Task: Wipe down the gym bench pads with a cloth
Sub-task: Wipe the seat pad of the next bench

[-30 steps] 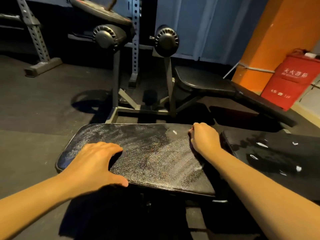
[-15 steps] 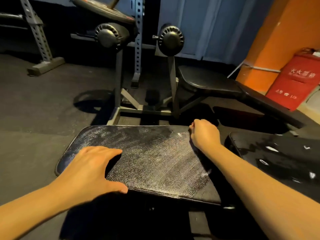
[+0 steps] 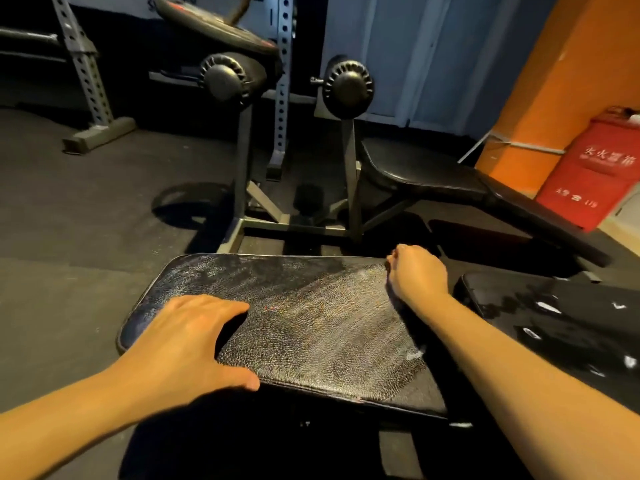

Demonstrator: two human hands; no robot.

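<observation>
A black seat pad (image 3: pixel 311 323), streaked with whitish wipe marks, lies in front of me. My left hand (image 3: pixel 187 337) rests flat on its near left part, fingers spread and thumb along the front edge. My right hand (image 3: pixel 417 271) is curled at the pad's far right corner. A dark cloth (image 3: pixel 398 300) shows only as a thin dark strip under the hand and wrist. To the right, past a narrow gap, lies the black back pad (image 3: pixel 554 323), dotted with white flecks.
Beyond the pad stands a grey steel frame (image 3: pixel 294 226) with two black roller pads (image 3: pixel 225 77) (image 3: pixel 348 86). A second black bench (image 3: pixel 433 171) slants off to the right. A red box (image 3: pixel 588 174) leans against an orange pillar. A rack upright (image 3: pixel 86 74) stands at far left on dark floor.
My right hand has slid a little toward the pad's far edge. My left hand stays in place. The view has shifted slightly.
</observation>
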